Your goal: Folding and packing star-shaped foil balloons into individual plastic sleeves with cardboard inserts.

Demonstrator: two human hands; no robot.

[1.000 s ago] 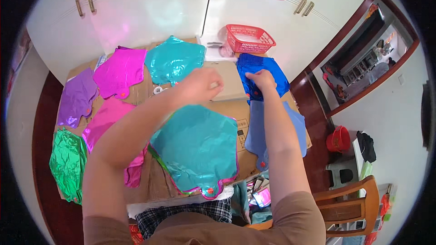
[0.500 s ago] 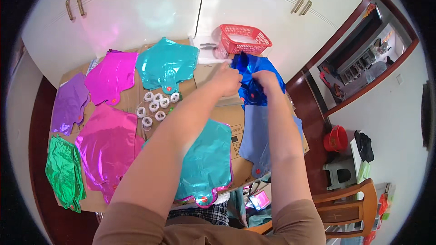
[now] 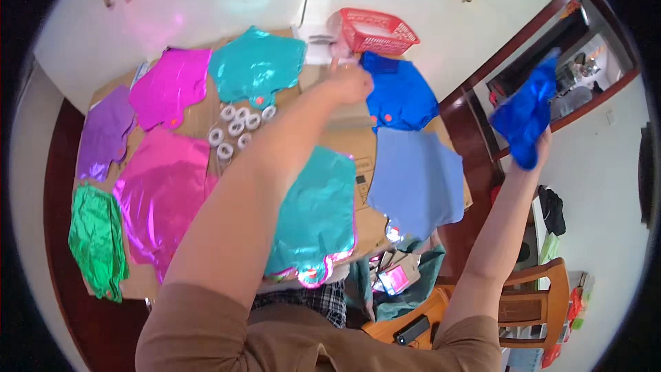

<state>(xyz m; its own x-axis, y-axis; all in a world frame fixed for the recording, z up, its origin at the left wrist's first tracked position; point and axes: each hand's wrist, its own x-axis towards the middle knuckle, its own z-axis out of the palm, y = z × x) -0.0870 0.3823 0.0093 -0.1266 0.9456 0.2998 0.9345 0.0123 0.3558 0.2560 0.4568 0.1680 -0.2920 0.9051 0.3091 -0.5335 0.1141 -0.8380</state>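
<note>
Out to the right, past the table edge, my right hand (image 3: 542, 148) is raised with a crumpled blue foil balloon (image 3: 527, 117) gripped in it. My left hand (image 3: 351, 84) is over the back of the table, fingers curled, beside the left edge of a dark blue pile of flat foil balloons (image 3: 405, 95). What those fingers hold, if anything, is hidden. Below that pile lie light blue foil balloons (image 3: 418, 182) with a rounded tail. Teal foil balloons (image 3: 317, 210) rest between my forearms, edged with pink foil.
A red plastic basket (image 3: 385, 45) stands at the back. White ribbon rolls (image 3: 237, 126) cluster mid-table. Purple (image 3: 103, 134), magenta (image 3: 172, 86), teal (image 3: 255, 65), pink (image 3: 162, 193) and green (image 3: 95, 238) foil piles lie leftward. A wooden chair (image 3: 551, 296) stands right.
My right hand has swung right, away from the dark blue pile, carrying a blue foil balloon. My left hand has stayed near the pile's left edge. The head view has tilted slightly downward.
</note>
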